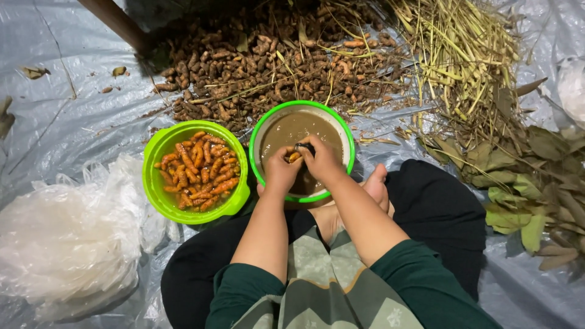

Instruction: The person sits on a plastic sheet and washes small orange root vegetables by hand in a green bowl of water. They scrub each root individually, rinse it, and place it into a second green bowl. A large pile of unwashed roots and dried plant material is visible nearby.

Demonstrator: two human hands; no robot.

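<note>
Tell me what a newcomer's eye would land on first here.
The bright green bowl at left centre, heaped with cleaned orange roots, stands out most. Beside it the left hand and right hand hold a small root over a green-rimmed bowl of muddy brown water. Behind both lies a dark pile of unwashed roots.

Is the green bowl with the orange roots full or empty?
Mostly full. The green bowl holds a heap of orange roots covering its bottom, reaching near the rim.

1. Hidden under murky brown water: bottom of the green-rimmed bowl (347, 135).
2. Too small to identify: dark object pinched in the right hand (323, 159).
3. Cut off at right edge: white bag (573, 85).
4. Cut off by frame: plastic sheet (61, 109).
</note>
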